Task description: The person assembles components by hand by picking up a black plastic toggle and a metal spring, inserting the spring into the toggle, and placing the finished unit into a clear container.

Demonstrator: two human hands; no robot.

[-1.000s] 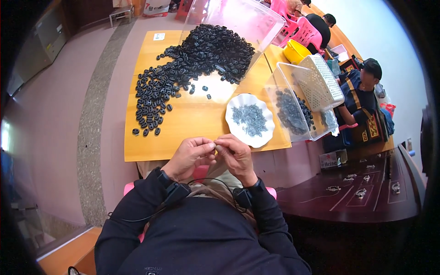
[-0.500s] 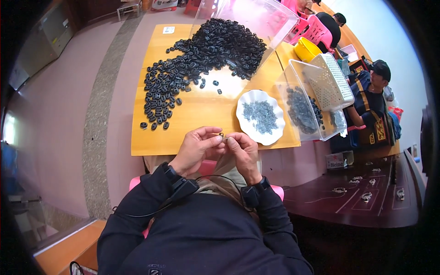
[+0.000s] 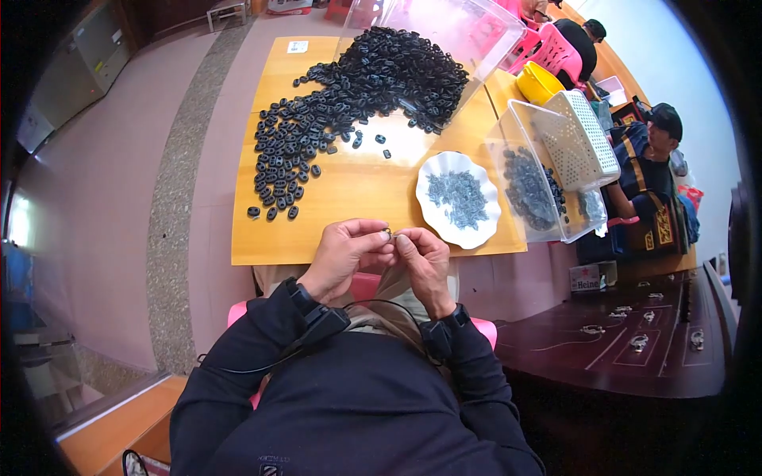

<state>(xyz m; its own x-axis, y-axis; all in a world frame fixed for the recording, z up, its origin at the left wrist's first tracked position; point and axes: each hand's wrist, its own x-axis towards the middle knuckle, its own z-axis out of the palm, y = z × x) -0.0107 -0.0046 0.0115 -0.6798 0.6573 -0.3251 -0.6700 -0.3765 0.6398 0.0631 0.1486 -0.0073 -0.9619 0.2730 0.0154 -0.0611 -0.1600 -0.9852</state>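
Note:
In front of me, at the near edge of the wooden table (image 3: pixel 349 190), my left hand (image 3: pixel 340 252) and my right hand (image 3: pixel 426 262) meet fingertip to fingertip. Both are closed in a pinch on one small dark piece (image 3: pixel 388 232), mostly covered by the fingers, so its kind does not show. A heap of black oval pieces (image 3: pixel 401 75) with two holes each spreads over the far and left part of the table. To the right of my hands a white scalloped plate (image 3: pixel 486 178) holds many small clear slivers (image 3: pixel 457 198).
A clear bin (image 3: pixel 508 40) lies tipped behind the heap. Right of the plate stands a clear box (image 3: pixel 567 226) with more black pieces, beside a white perforated basket (image 3: pixel 583 131) and a yellow bowl (image 3: pixel 538 83). Another person (image 3: pixel 635 166) sits at the right.
The view has shifted slightly, moving the table a little up and right in the picture. My hands stay together, with small finger movements on the piece, which shows less now.

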